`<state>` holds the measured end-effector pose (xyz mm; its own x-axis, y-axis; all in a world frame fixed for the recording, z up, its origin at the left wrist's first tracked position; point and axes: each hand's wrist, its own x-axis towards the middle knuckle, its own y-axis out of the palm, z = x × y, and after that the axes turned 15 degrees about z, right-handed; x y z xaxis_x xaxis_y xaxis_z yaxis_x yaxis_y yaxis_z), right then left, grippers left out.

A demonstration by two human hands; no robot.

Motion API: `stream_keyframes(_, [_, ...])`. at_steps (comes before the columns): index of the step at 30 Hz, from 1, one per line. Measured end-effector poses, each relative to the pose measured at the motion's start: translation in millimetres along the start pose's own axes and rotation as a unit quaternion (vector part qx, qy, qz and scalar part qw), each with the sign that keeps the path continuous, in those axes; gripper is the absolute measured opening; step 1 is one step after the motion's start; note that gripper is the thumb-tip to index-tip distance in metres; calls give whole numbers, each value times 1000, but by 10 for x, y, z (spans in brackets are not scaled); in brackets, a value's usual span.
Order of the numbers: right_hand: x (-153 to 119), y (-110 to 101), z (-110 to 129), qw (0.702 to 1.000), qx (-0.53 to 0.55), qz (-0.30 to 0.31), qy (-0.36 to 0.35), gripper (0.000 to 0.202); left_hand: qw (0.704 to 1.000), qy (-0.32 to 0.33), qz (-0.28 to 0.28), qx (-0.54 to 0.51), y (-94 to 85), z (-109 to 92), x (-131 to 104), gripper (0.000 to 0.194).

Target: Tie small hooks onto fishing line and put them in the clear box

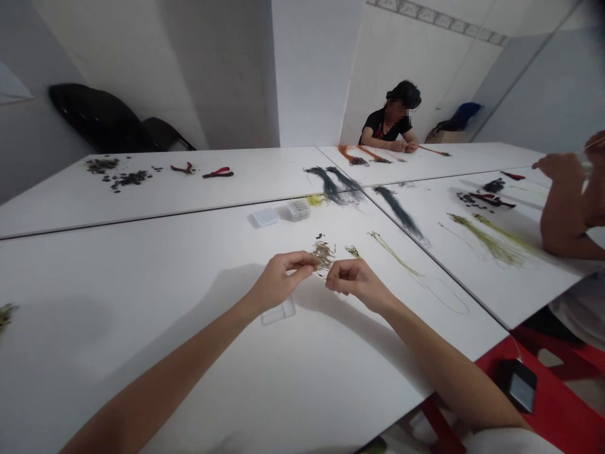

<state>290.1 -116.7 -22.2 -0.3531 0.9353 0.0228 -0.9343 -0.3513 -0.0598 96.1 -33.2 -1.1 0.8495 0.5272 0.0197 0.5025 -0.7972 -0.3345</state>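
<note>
My left hand [285, 277] is closed in a pinch, thumb against the fingers, just above the white table [198, 372]. Close to its right, my right hand [357, 284] has its fingers curled and its thumb tip pressed in. A tiny dark piece shows in the gap between the hands; what either one grips is too small to name. Just beyond the fingertips lies a heap of small brass-coloured metal pieces [324, 250], with a few black bits [320, 236] behind it. Partly behind my left hand sits a clear plastic tray [278, 313].
Clear boxes [299, 210], a flat plastic piece [265, 217] and a yellow pile [316, 200] lie farther back. Yellow-green cords [397, 253] and dark cord bundles [399, 211] lie to the right. Red-handled pliers [218, 172] rest on the far table. Co-workers sit opposite and at right.
</note>
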Motion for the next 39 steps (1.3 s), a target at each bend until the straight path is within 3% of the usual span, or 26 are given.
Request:
stream_keyframes(18, [14,37,-40,1000,-10,-20,15,5,999,-13,16,26,87,19,-15,22])
stream_keyframes(30, [20,58,-36,1000,-13,-18,20,6,1000,-22,-19,-8,122,4,-17,15])
stream_keyframes(39, [29,42,-57,999,-26,-23,30,9,997,-47,-26,-47,107,-5,5,20])
